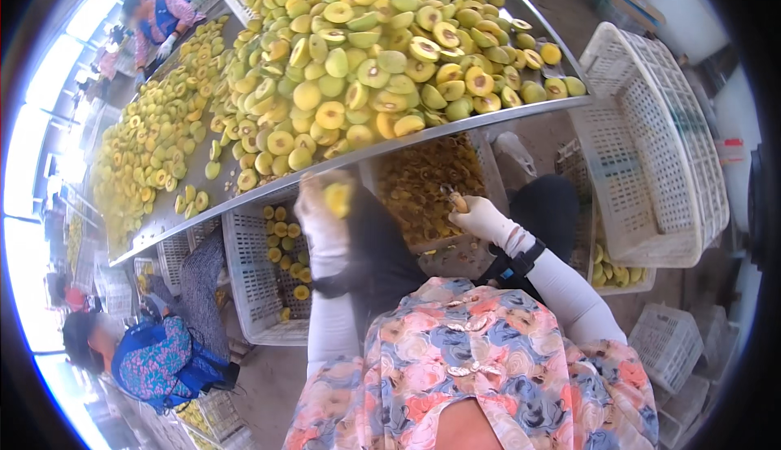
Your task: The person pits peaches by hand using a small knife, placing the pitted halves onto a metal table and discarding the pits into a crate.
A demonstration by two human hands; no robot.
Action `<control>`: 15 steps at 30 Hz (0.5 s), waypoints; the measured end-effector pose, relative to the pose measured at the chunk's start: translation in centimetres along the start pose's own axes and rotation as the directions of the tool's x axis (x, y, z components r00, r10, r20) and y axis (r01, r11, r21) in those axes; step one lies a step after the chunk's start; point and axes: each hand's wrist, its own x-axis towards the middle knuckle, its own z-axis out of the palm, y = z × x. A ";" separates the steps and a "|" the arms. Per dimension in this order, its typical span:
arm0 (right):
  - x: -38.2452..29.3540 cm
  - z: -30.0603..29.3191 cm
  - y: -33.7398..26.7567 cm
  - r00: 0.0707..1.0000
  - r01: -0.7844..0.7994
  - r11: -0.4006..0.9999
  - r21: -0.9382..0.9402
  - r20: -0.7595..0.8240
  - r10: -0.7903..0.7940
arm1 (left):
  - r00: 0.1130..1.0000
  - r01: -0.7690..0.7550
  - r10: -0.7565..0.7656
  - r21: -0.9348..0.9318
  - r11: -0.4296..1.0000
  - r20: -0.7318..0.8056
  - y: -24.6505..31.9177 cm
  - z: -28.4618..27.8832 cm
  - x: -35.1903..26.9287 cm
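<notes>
My left hand [323, 197], gloved and blurred by motion, is by the table's front edge, over my left thigh. A yellow peach half [337, 200] is in its fingers. Gloved too, my right hand [481, 217] grips a pitting tool [454, 198] with a wooden handle and a small metal loop at its tip. Beneath that tool is a bin of brown pits and scraps [421, 175]. Left of my left forearm stands a plastic crate [250, 291] with several peach halves [280, 229] in it. My left arm hides part of this crate.
A metal-edged table [427, 135] bears a large heap of halved peaches [341, 65]. A white plastic crate [634, 145] stands tilted at the right, above another crate of fruit [616, 273]. Co-workers sit left [146, 352] and far left [165, 16]. More crates [665, 343] stand lower right.
</notes>
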 end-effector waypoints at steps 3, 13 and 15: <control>0.3 0.5 -1.4 0.986 0.086 0.990 0.113 -0.153 -0.068 | 0.945 -0.065 0.202 0.454 0.889 -0.259 1.4 -7.2 1.8; 2.2 1.5 -0.3 0.996 -0.038 0.990 0.134 -0.080 0.049 | 0.997 -0.039 -0.068 0.998 0.050 0.043 1.7 -2.6 12.0; 1.7 1.4 -0.6 0.995 -0.029 0.989 0.147 -0.092 0.043 | 0.995 -0.016 -0.098 1.000 -0.011 0.014 0.4 -3.1 13.2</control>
